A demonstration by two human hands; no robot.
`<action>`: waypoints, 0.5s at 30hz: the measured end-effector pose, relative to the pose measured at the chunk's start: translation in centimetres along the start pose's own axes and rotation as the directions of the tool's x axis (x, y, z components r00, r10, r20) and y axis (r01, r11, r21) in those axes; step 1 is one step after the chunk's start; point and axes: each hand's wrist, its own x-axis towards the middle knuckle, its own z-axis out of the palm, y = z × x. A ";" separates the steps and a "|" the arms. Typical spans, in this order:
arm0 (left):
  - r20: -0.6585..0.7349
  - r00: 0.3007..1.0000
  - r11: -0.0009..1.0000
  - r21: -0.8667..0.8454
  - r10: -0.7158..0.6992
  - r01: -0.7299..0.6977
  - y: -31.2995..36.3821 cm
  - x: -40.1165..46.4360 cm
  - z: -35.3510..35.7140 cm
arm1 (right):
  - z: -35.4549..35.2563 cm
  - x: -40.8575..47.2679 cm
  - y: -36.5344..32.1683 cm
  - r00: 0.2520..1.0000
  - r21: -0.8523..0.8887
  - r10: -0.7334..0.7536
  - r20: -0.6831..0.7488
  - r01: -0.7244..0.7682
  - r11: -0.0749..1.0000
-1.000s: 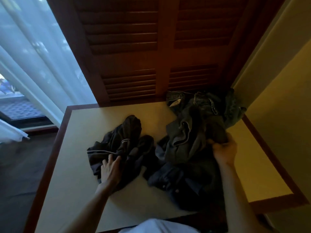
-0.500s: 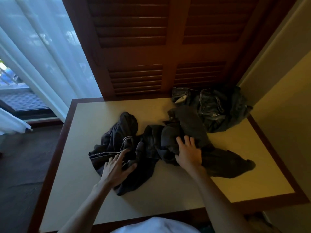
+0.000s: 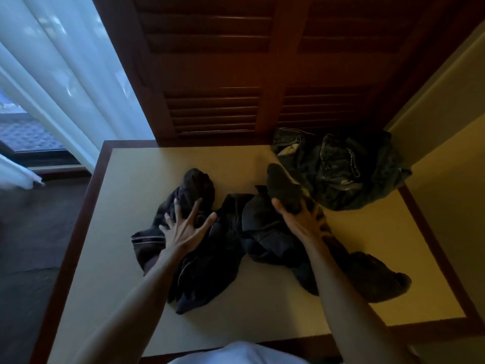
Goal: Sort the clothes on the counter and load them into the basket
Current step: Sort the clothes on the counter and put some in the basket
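Note:
A crumpled dark garment with a pale stripe [image 3: 199, 248] lies left of centre on the beige counter [image 3: 126, 219]. My left hand [image 3: 183, 224] rests on it with fingers spread and straight. A second dark garment [image 3: 265, 232] stretches from the middle to the right front. My right hand [image 3: 301, 216] has its fingers under a raised dark fold [image 3: 282, 186] of that garment, lifting it. A bundle of grey-green jeans [image 3: 341, 169] sits at the back right. No basket is in view.
Dark wooden louvred doors [image 3: 262, 74] stand right behind the counter. A white curtain [image 3: 65, 74] hangs at the left over a dark floor [image 3: 31, 245]. A yellowish wall [image 3: 451, 179] closes the right side. The counter has a dark wood rim.
My left hand has slid further up onto the striped garment. My right hand has moved from pressing the middle garment flat to lifting a fold of it toward the jeans.

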 end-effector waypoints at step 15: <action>-0.399 0.911 0.984 0.171 0.110 -0.044 3.7 1.6 6.4 | 4.1 6.6 -6.0 0.957 -0.401 -0.190 0.219 0.265 0.877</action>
